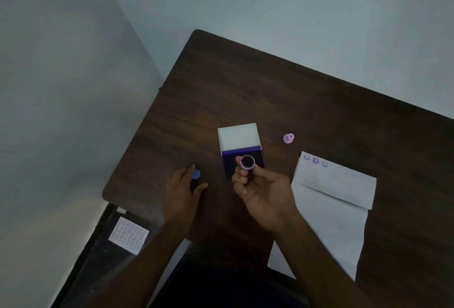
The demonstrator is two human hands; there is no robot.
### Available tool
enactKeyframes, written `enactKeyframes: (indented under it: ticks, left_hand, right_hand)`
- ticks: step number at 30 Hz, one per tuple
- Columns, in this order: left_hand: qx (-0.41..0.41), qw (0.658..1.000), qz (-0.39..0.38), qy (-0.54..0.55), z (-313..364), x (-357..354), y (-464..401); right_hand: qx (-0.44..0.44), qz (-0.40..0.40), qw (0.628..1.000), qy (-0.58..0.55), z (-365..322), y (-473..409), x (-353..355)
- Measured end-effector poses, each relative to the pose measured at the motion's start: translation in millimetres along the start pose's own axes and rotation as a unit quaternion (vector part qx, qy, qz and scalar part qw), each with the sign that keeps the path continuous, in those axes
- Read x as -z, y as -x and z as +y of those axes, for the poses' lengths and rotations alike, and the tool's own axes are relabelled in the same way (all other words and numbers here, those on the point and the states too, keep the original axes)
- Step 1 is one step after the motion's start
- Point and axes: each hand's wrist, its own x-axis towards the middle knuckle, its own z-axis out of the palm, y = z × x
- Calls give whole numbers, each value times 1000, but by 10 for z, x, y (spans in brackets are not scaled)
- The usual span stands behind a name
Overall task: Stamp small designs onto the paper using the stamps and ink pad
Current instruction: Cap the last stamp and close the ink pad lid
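The dark worktop (270, 91) fills the right and centre of the frame, with pale walls behind it at the top and left. On its right side lies the paper (339, 199), folded, running from mid-right down towards the lower edge. Three purple prints (316, 161), smiling faces by the look of them, sit in a row at the paper's upper left corner; the rest of the sheet shows no marks, so the stamping looks only just begun, with most of the paper left to fill.

At the centre is the ink pad (242, 152), its white lid folded open towards the top of the frame and the dark inked bed nearer the person. Lower left, off the worktop, a white sheet (129, 235) with rows of small round shapes lies on a dark surface.

The right hand (262, 189), just below the pad, grips a purple stamp (247, 162) with curled fingers, its dark round face turned up towards the camera; whether it is inked cannot be told. The left hand (183, 189) rests on the worktop at centre left, fingers loosely spread, touching a blue stamp (196, 174) without plainly grasping it. A pink stamp (288, 138) stands alone right of the lid.
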Motion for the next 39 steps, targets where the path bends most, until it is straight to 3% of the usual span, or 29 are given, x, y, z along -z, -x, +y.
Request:
enactKeyframes:
  ticks: [6,11,17,22,24,27,29,31,35,39]
  left_hand:
    - [-9,999,23,41,-24,12,-67]
    - [3,985,32,170,105,177,-121]
    - [-15,959,-25,281,424,478,-54]
    - [-17,950,-78,303,663,662,12]
    - [2,929,-125,350,753,707,41]
    - [38,871,-193,451,866,740,55]
    - [25,862,-192,469,914,740,59]
    - [9,874,-161,459,950,713,75]
    - [-81,934,-82,337,972,572,60]
    - [-121,957,-44,260,956,425,37]
  right_hand:
    - [-4,-1,1000,1,42,-30,5]
    - [2,17,1000,-1,49,-64,21]
    - [10,33,999,18,50,-105,28]
    - [13,40,998,36,63,-140,31]
    - [11,46,998,34,75,-147,39]
    - [13,59,998,11,85,-156,47]
    - [20,64,998,9,86,-160,49]
    - [23,60,998,8,89,-166,52]
    - [37,46,998,35,104,-172,42]
    - [47,48,997,37,122,-182,33]
